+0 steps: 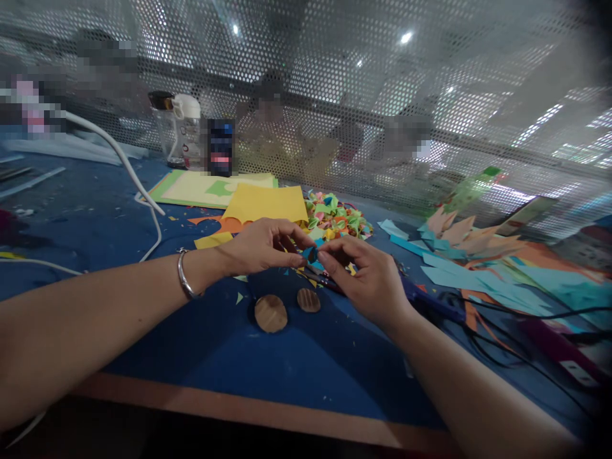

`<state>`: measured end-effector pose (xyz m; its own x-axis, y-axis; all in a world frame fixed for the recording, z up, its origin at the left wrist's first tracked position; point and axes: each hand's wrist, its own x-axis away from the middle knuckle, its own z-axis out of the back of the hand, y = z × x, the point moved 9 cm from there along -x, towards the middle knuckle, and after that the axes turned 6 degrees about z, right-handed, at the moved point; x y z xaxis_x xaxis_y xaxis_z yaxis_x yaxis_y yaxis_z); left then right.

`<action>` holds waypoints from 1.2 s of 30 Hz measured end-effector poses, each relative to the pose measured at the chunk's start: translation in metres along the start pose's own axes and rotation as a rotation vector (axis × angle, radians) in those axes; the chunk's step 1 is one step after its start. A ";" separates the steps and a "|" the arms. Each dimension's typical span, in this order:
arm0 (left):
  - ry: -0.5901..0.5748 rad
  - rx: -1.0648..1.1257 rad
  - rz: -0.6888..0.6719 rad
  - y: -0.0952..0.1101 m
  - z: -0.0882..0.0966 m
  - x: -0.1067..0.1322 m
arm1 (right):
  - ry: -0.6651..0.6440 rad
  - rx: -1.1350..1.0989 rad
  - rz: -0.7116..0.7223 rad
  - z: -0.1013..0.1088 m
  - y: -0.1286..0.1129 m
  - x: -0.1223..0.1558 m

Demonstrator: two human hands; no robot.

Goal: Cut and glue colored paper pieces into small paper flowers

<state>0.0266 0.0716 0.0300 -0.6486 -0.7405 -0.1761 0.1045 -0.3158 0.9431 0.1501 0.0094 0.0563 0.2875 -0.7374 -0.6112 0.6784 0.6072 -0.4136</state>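
A small piece of blue paper is pinched between my two hands above the table. My left hand, with a silver bangle at the wrist, grips it from the left with thumb and fingertips. From the right, the thumb and index finger of my right hand close on its other side. Two brown cardboard discs, a larger one and a smaller one, lie on the blue tabletop just below my hands. Behind my fingers is a heap of small coloured paper pieces.
Yellow paper lies over pale green sheets. Two bottles and a phone stand against the perforated metal screen. On the right are blue paper strips, peach paper points, dark cables and a purple power strip.
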 end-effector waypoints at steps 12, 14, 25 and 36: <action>-0.053 0.154 0.103 -0.012 -0.006 -0.001 | 0.041 0.041 0.052 0.003 -0.002 0.000; -0.048 0.182 0.114 -0.014 -0.006 -0.001 | 0.049 0.059 0.068 0.004 -0.004 0.000; -0.006 0.216 0.116 -0.017 -0.005 -0.001 | 0.019 0.017 0.110 0.001 -0.010 0.000; -0.024 0.286 0.158 -0.018 -0.010 0.000 | 0.015 0.019 0.103 -0.003 -0.004 0.000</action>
<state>0.0328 0.0710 0.0106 -0.6591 -0.7518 -0.0180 -0.0086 -0.0164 0.9998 0.1452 0.0082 0.0559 0.3464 -0.6665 -0.6602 0.6581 0.6741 -0.3353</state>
